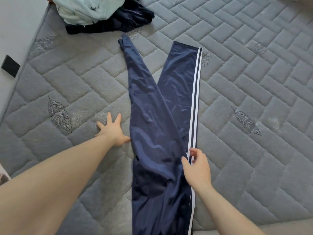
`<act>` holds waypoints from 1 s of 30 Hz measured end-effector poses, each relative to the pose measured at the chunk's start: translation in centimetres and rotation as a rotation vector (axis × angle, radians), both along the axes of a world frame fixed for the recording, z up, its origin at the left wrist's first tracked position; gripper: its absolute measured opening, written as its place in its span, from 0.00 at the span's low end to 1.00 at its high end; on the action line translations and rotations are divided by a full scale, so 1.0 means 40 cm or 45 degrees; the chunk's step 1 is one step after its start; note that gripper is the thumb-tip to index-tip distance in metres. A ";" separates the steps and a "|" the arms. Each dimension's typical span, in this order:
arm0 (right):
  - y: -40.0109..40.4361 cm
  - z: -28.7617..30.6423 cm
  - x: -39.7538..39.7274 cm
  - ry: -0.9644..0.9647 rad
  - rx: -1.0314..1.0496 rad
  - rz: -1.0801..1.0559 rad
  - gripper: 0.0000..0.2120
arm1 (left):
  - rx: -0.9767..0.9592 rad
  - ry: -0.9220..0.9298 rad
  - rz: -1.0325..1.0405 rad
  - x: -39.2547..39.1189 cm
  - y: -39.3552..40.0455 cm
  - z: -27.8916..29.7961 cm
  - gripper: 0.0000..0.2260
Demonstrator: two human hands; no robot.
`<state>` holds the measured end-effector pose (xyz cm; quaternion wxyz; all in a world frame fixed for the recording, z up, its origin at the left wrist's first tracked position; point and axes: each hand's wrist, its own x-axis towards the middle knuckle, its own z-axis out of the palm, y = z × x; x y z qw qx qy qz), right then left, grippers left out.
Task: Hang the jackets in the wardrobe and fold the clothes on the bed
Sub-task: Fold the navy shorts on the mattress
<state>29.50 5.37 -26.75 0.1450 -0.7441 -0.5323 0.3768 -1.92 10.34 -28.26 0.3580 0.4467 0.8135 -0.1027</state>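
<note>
Navy track pants (157, 133) with white side stripes lie lengthwise on the grey quilted mattress (245, 82), waist towards me, the two legs spread in a narrow V. My left hand (112, 128) lies flat on the mattress with fingers spread, its thumb touching the left edge of the pants. My right hand (196, 165) is over the striped right edge near the hip, fingers loosely bent at the stripe; whether it pinches the fabric is not clear.
A heap of clothes sits at the far left of the bed: a pale mint garment (88, 9) on top of a dark navy one (122, 19). The mattress's left edge (25, 61) runs along a white wall with a black object (10, 67) on it.
</note>
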 end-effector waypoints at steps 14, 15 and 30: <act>0.381 -0.020 -0.214 0.393 -0.462 0.159 0.07 | -0.048 0.003 0.013 -0.012 0.047 -0.065 0.59; 0.386 -0.008 -0.209 0.405 -0.410 0.208 0.04 | -0.052 -0.003 0.014 -0.011 0.047 -0.064 0.58; 0.311 -0.038 -0.019 -0.124 -0.160 0.078 0.09 | -0.189 0.128 -0.253 -0.046 0.148 0.000 0.80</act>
